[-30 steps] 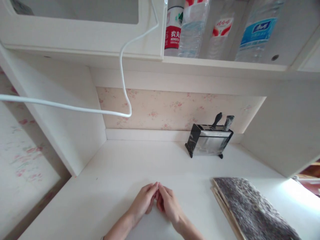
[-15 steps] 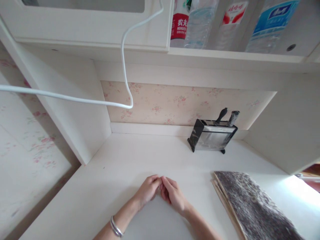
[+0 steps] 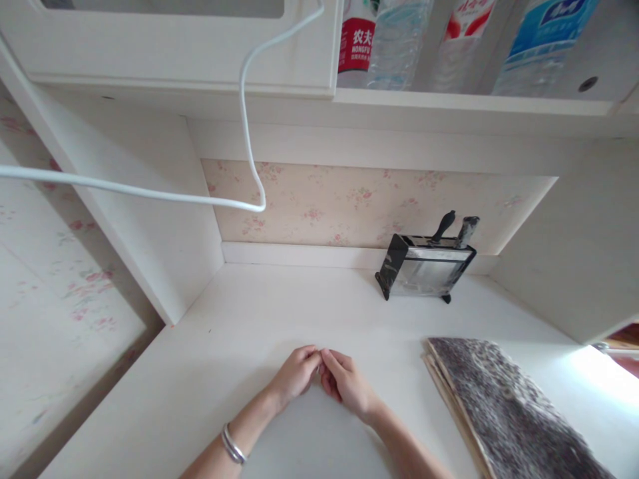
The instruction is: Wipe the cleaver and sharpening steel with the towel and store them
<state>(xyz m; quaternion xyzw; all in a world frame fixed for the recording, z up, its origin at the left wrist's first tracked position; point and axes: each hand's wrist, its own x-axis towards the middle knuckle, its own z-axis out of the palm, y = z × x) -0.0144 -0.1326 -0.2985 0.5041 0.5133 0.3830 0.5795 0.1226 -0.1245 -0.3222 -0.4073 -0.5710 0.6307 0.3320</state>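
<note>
My left hand (image 3: 295, 374) and my right hand (image 3: 343, 381) rest side by side on the white desk top (image 3: 239, 346), fingertips touching each other in the middle. Both have their fingers curled in and pressed together. Whether anything sits between the fingertips is too small to see. A silver bracelet (image 3: 233, 444) circles my left wrist.
A black knife holder with two handles (image 3: 425, 269) stands against the floral back wall. A dark speckled folded mat (image 3: 504, 406) lies at the right. A white cable (image 3: 200, 199) hangs across the upper left. Water bottles (image 3: 399, 40) stand on the shelf above.
The view tilted and shifted slightly, so the bracelet and more of my forearms show. My hands stay joined at the fingertips, with the fingers curled in a little more.
</note>
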